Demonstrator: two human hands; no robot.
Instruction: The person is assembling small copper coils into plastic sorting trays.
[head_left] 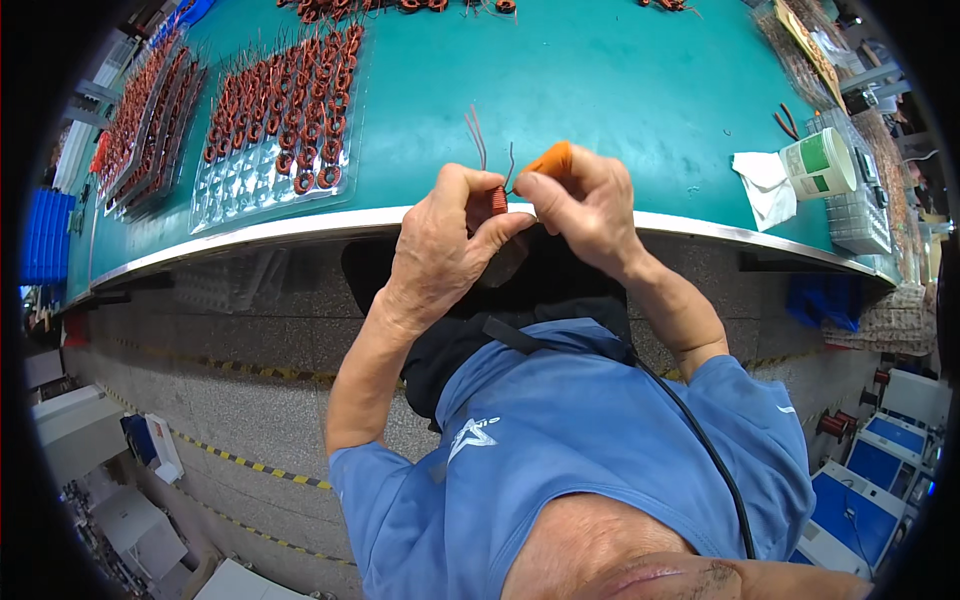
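Observation:
Just over the table's front edge, my left hand [435, 238] pinches a small wire-wound coil [499, 201] between thumb and fingers. The coil's windings are reddish copper, and thin wire leads [477, 138] stick up from it, away from me. Close to its right side, my right hand [592, 215] is closed around an orange-handled tool [551, 160]. The tool's working end is mostly hidden by my fingers, so its kind cannot be made out. Near that hand a single dark lead [512, 160] rises from the coil.
Left on the green table [640, 110] lies a clear plastic tray [225, 213] with rows of similar coils; stacked trays [150, 130] stand beyond it. At right are a white-green paper cup [822, 163], a white tissue [765, 190] and a clear compartment box [858, 225]. More coils [410, 5] lie along the far side.

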